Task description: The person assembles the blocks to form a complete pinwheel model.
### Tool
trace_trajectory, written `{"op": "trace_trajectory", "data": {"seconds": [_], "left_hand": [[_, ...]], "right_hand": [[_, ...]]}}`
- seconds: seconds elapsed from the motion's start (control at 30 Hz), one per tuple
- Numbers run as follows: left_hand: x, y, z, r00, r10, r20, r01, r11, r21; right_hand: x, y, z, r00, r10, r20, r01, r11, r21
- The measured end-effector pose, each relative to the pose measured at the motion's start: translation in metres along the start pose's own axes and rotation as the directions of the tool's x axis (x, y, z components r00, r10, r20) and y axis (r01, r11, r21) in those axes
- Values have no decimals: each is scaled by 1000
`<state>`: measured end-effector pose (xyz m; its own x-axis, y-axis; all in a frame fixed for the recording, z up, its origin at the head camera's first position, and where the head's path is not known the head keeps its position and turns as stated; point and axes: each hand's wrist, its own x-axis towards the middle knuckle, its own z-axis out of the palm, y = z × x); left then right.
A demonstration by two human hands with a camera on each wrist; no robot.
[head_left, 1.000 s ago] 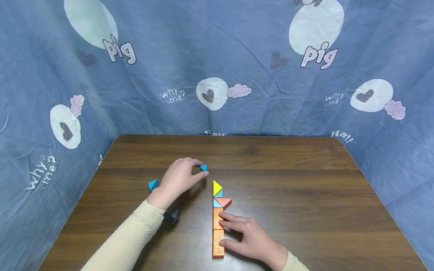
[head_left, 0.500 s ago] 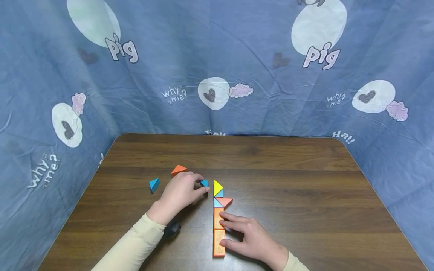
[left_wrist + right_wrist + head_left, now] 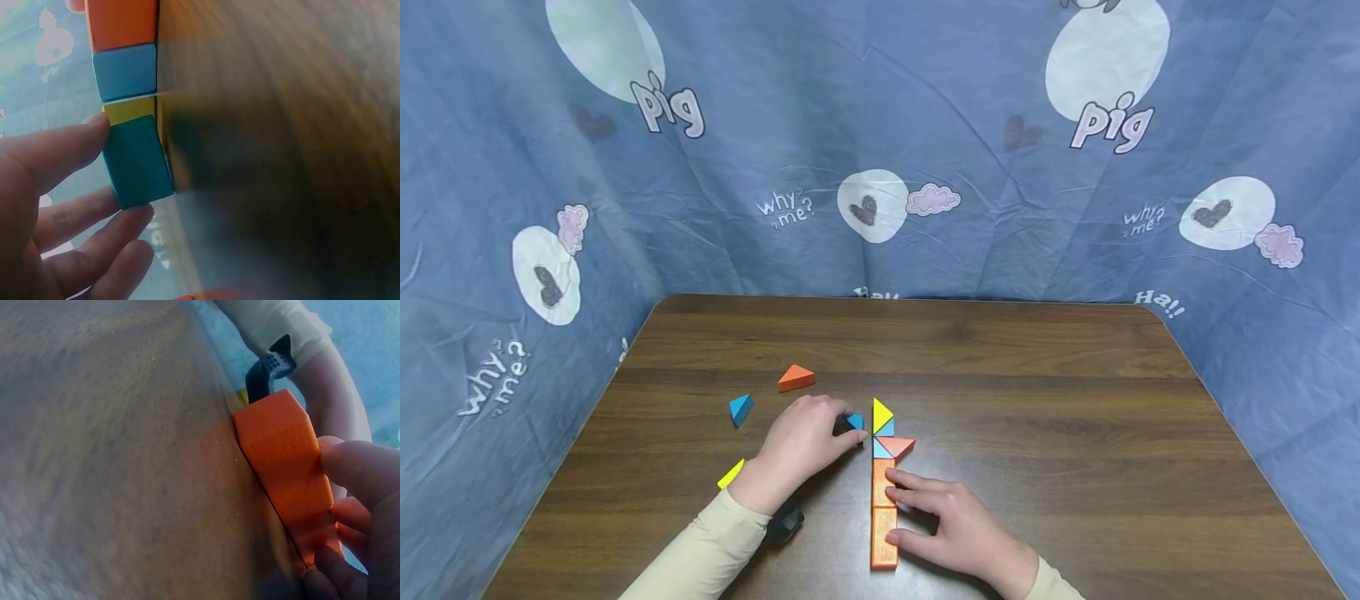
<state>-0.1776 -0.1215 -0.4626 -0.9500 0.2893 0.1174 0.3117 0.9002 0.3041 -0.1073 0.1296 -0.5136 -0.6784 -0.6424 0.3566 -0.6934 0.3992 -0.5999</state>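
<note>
My left hand pinches a blue triangular block between thumb and fingers, just left of a column of blocks. In the left wrist view, that blue block overlaps the column's yellow block; whether they touch, I cannot tell. The column's far end has a yellow triangle, two light blue triangles, one above the other, and a salmon triangle jutting right. Two orange rectangular blocks form the near end. My right hand rests its thumb and fingertips on their right side.
Left of the column lie an orange triangular block, another blue triangular block and a yellow block partly behind the left wrist. A black device sits under that wrist. Patterned blue cloth hangs around the wooden table.
With the blue block in its grip, my left hand has moved toward me, alongside the column's far end. The orange triangle and yellow block have come into view. My right hand stays put.
</note>
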Motion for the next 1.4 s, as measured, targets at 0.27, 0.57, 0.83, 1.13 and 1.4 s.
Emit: {"op": "trace_trajectory", "data": {"seconds": [0.27,0.57,0.83,1.13,1.4], "left_hand": [[-3,0,4,1000,20,-22,-20,1000,-1],[-4,-3,2,1000,7,4,-7,1000,-25],[1,-5,-1,999,3,43,-3,1000,-12],[4,-2,3,999,1,46,-1,1000,-5],[5,2,6,998,14,53,-14,1000,-11]], "right_hand": [[1,-1,-1,1000,-19,-14,19,1000,-13],[0,0,0,1000,-23,-15,23,1000,-17],[-1,1,0,1000,-12,4,12,1000,-18],[0,0,0,998,-52,-36,51,999,-17],[0,1,0,998,-49,-30,49,999,-11]]}}
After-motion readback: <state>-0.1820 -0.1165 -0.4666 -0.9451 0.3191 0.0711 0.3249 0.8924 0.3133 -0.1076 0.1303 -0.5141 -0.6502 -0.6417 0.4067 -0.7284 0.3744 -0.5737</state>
